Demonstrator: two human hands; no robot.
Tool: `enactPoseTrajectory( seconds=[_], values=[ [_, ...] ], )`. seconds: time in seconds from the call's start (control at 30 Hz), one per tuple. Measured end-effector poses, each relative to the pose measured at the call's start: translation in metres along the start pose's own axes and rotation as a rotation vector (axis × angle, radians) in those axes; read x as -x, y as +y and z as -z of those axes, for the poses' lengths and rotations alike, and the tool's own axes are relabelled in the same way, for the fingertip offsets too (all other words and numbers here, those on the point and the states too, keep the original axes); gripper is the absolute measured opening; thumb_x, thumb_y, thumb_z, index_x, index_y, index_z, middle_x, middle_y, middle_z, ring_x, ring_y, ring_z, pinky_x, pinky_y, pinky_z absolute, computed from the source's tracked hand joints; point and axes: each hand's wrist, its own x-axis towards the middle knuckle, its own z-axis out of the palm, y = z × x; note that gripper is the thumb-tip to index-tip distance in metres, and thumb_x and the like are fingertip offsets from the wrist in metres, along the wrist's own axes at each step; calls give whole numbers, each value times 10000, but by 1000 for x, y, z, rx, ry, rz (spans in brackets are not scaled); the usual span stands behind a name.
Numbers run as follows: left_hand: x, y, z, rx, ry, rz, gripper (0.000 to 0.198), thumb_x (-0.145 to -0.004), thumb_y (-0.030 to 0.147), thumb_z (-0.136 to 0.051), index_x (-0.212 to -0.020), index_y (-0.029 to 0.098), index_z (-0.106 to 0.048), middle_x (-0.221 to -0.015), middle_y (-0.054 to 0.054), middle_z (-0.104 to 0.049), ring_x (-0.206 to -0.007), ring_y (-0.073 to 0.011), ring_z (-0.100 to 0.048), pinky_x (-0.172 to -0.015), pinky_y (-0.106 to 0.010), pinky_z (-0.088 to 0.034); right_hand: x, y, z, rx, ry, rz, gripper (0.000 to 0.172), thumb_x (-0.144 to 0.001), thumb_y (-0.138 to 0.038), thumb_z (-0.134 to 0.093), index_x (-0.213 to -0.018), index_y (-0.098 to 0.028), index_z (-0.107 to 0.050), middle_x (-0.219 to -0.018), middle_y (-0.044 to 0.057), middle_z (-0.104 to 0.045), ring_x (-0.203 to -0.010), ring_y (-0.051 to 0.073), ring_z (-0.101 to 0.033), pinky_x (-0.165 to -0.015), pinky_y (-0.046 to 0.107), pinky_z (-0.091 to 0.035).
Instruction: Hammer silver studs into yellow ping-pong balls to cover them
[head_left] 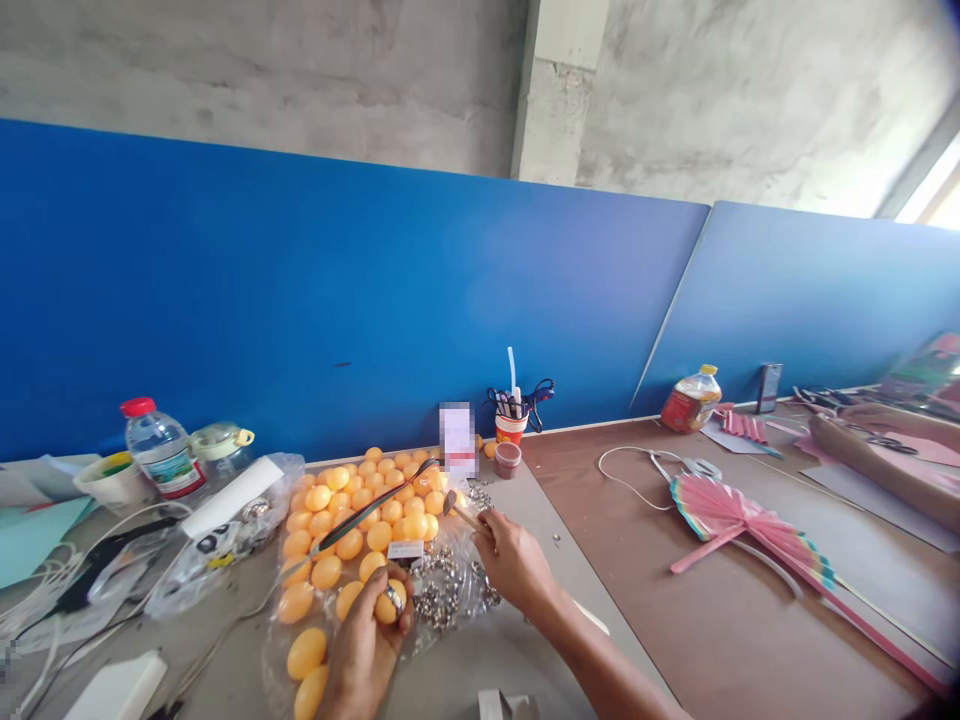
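My left hand (367,650) is closed around an orange ball (390,603), which looks like a ping-pong ball with a silvery metal ring or band on its side. My right hand (514,562) grips a thin wooden-handled stick tool (471,517) with a darker head; I cannot make out its exact kind. That head is up near the rows of orange balls (349,543) on clear plastic. Between my hands lies a heap of small shiny metal pieces (441,590) on a plastic bag. A dark strap-like strip (360,515) lies across the balls.
Left stand a red-capped water bottle (161,450) and a glass jar (221,452), with cables about. At the blue partition (375,280) stand a pen cup (511,428) and a small brown tub (508,460). A pink folded fan (739,520) and a juice bottle (690,400) are right.
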Motion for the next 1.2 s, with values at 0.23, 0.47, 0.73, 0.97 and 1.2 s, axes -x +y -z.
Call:
enactPoseTrajectory(
  seconds=[0.23, 0.47, 0.73, 0.97, 1.2],
  values=[
    [0, -1, 3, 0, 9, 27, 223, -658, 285, -790, -750, 133, -655, -732, -47, -668, -485, -94, -509, -445, -210, -415, -10, 14, -9, 104, 10, -4, 133, -920, -199, -511, -998, -210, -617, -1044, 51, -747, -869, 178, -669, -799, 272, -363],
    [-1, 0, 3, 16, 7, 28, 274, -596, 282, -826, -747, 133, -653, -705, -24, -648, -467, -87, -497, -442, -209, -407, -11, 16, -19, 154, -61, 6, 153, -871, -168, -514, -986, -188, -612, -1061, 79, -737, -945, 199, -666, -875, 300, -341],
    [1, 1, 1, 33, 10, 16, 281, -576, 210, -820, -784, 145, -644, -676, 11, -608, -474, -97, -509, -443, -221, -422, -8, 14, -23, 201, -119, 34, 165, -840, -165, -561, -986, -177, -637, -1044, 90, -728, -1024, 236, -633, -883, 323, -335],
    [0, 0, -1, 2, 49, 22, 288, -601, 273, -819, -786, 141, -642, -680, 6, -615, -462, -85, -503, -434, -207, -411, -8, 12, -22, 164, -69, 166, 205, -917, -181, -525, -1063, -193, -668, -1110, 82, -679, -1057, 203, -593, -891, 303, -357],
    [2, 4, -6, 3, 57, 40, 351, -524, 253, -860, -771, 141, -637, -677, 13, -626, -460, -82, -498, -435, -212, -427, -1, 10, -20, 286, -208, 388, 181, -912, -207, -516, -873, -193, -693, -967, 80, -684, -955, 226, -607, -829, 340, -359]
  ],
)
